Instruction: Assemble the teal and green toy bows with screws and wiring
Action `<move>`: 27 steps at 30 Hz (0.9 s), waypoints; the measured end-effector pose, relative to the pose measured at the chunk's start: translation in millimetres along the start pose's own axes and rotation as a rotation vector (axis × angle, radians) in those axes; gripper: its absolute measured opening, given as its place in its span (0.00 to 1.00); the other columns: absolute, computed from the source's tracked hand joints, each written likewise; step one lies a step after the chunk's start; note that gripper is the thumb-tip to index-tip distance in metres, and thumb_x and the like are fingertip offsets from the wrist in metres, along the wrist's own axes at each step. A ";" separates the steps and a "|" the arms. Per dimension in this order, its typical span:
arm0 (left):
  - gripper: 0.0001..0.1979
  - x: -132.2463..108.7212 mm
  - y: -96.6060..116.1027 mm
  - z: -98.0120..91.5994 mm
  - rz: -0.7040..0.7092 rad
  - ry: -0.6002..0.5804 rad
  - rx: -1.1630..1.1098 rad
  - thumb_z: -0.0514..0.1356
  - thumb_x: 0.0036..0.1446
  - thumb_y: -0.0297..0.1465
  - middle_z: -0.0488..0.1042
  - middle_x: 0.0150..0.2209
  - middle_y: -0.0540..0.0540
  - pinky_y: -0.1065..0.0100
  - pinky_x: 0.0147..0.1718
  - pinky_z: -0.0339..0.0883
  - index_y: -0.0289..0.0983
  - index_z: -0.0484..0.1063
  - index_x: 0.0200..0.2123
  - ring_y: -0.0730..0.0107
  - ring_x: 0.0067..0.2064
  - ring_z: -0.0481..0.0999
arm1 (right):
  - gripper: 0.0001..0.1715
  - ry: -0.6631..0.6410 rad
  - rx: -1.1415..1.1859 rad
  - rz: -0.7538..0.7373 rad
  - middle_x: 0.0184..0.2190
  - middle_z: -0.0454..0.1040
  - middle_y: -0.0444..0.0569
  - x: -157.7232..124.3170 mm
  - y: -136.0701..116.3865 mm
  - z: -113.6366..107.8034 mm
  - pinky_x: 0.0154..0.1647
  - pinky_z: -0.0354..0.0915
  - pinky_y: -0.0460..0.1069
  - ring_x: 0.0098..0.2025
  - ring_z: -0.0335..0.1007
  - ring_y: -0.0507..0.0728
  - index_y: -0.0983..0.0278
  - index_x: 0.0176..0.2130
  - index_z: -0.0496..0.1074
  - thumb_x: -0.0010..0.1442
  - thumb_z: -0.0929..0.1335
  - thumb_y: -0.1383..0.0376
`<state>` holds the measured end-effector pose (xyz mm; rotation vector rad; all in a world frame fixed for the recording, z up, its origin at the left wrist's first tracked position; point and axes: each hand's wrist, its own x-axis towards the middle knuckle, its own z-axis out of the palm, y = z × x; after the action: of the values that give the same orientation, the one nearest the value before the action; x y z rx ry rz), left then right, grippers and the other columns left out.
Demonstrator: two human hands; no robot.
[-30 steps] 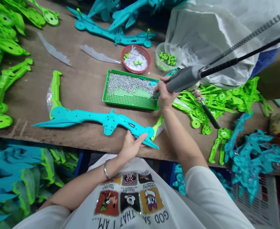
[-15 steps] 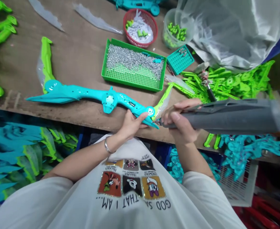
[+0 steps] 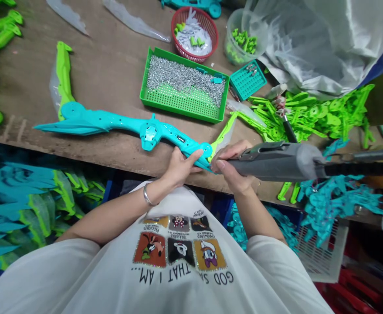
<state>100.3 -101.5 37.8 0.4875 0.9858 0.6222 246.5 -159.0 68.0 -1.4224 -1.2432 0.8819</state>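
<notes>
The toy (image 3: 124, 123) is pinched by left hand (image 3: 180, 170) at tabletop (image 3: 113, 78)'s near edge; screwdriver (image 3: 276, 162) is wrapped by right hand (image 3: 235, 168). Tilting should be avoided.

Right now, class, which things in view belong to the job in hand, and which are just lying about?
Apparently in the job:
- turquoise bow-shaped piece, held by the left hand
- grey tool, gripped by the right hand
- probably the green tray of small metal pieces

Seemingly just lying about:
- red basket
- clear tub
- small teal tray
- lime pile
</notes>
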 end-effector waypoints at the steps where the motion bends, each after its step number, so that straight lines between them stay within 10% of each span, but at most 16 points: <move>1: 0.31 -0.2 -0.1 0.0 0.000 -0.008 -0.006 0.77 0.44 0.41 0.80 0.39 0.48 0.56 0.38 0.81 0.38 0.64 0.43 0.65 0.37 0.82 | 0.16 -0.010 0.010 -0.004 0.23 0.68 0.41 2.3 -0.8 0.6 0.28 0.69 0.53 0.24 0.68 0.55 0.56 0.36 0.70 0.59 0.72 0.48; 10: 0.32 -0.9 -5.1 0.4 0.009 -0.014 -0.073 0.77 0.41 0.44 0.79 0.39 0.49 0.56 0.40 0.80 0.39 0.63 0.42 0.65 0.39 0.81 | 0.09 -0.329 0.191 -0.154 0.20 0.72 0.41 38.0 -33.7 -9.3 0.21 0.64 0.49 0.19 0.67 0.52 0.60 0.37 0.77 0.54 0.76 0.62; 15: 0.26 -2.8 -6.6 3.2 -0.045 -0.005 -0.110 0.73 0.52 0.41 0.78 0.44 0.48 0.51 0.47 0.78 0.41 0.62 0.45 0.66 0.42 0.81 | 0.17 -0.069 0.392 -0.308 0.21 0.71 0.39 75.8 -31.6 -1.8 0.25 0.68 0.52 0.20 0.67 0.54 0.57 0.44 0.77 0.53 0.76 0.60; 21: 0.36 -18.4 -13.5 -9.1 -0.053 -0.007 -0.216 0.72 0.54 0.34 0.78 0.41 0.49 0.49 0.59 0.70 0.46 0.55 0.60 0.66 0.47 0.81 | 0.16 0.137 0.215 -0.126 0.29 0.74 0.47 106.4 -5.3 5.0 0.38 0.69 0.55 0.32 0.74 0.56 0.56 0.37 0.79 0.45 0.77 0.61; 24: 0.48 -28.5 -8.7 -27.7 -0.053 -0.111 -0.089 0.74 0.50 0.37 0.80 0.40 0.48 0.51 0.55 0.73 0.44 0.51 0.68 0.63 0.45 0.82 | 0.16 0.291 0.128 -0.110 0.32 0.73 0.49 111.1 -0.8 7.4 0.42 0.67 0.58 0.35 0.74 0.59 0.55 0.35 0.79 0.42 0.76 0.58; 27: 0.39 -39.7 13.7 -53.6 -0.085 -0.257 0.107 0.74 0.50 0.42 0.81 0.35 0.45 0.58 0.42 0.78 0.38 0.65 0.61 0.64 0.36 0.82 | 0.26 0.488 -0.015 -0.154 0.40 0.76 0.53 108.2 -8.2 11.7 0.43 0.66 0.63 0.45 0.75 0.67 0.53 0.40 0.79 0.40 0.75 0.49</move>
<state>33.6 -113.2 45.5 0.6012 0.7940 0.4193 255.4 -51.3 82.9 -1.4229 -0.9690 0.3868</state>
